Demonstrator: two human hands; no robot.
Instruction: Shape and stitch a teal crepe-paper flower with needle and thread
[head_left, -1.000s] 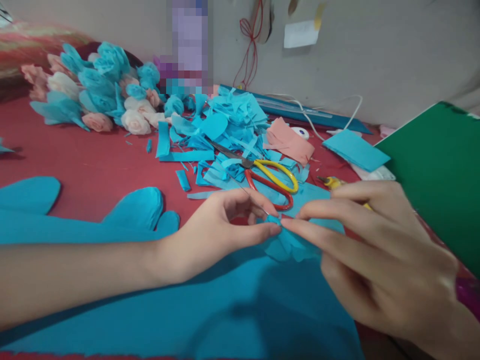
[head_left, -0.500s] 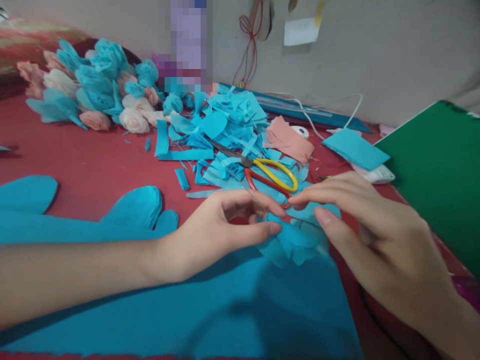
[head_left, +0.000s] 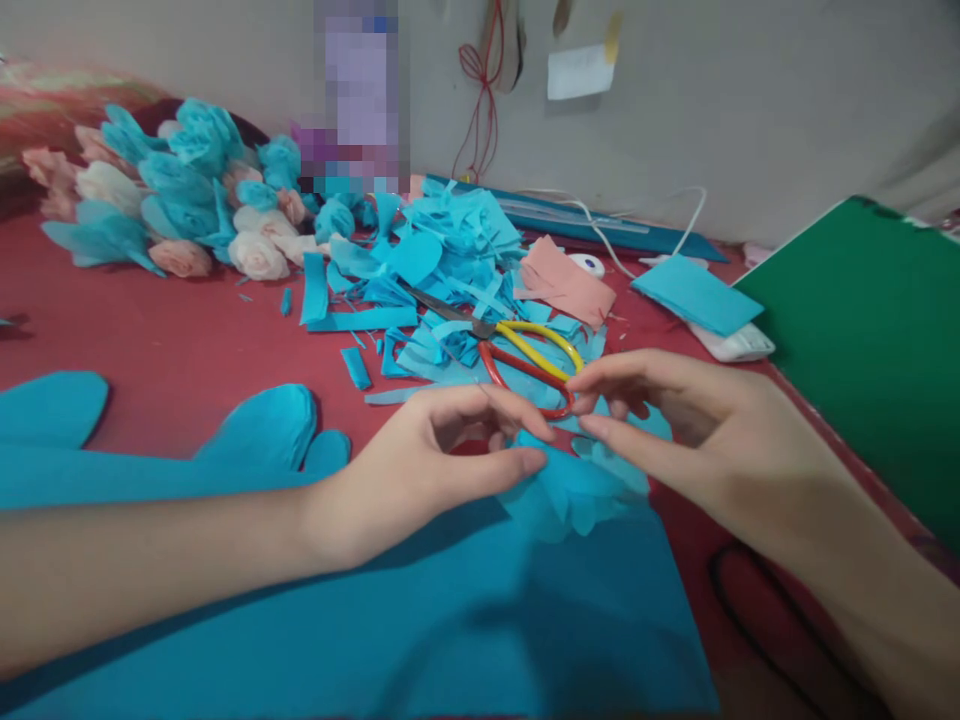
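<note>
Head view: ruffled blue flower of thin paper (head_left: 571, 482), rounded petals.
Left hand (head_left: 420, 460): thumb and forefinger pinching its base, petals fanning beyond.
Right hand (head_left: 697, 420): fingers narrowly parted, beside the flower.
Beyond fingers: red-and-yellow-handled metal scissors (head_left: 486, 328).

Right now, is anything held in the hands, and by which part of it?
The left hand pinches the blue paper flower by its narrow end. Whether the right hand holds anything cannot be told.

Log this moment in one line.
left hand: pinching blue paper flower; right hand: beside it, thumb and forefinger parted; scissors: on blue scraps; back left: flower pile
</note>
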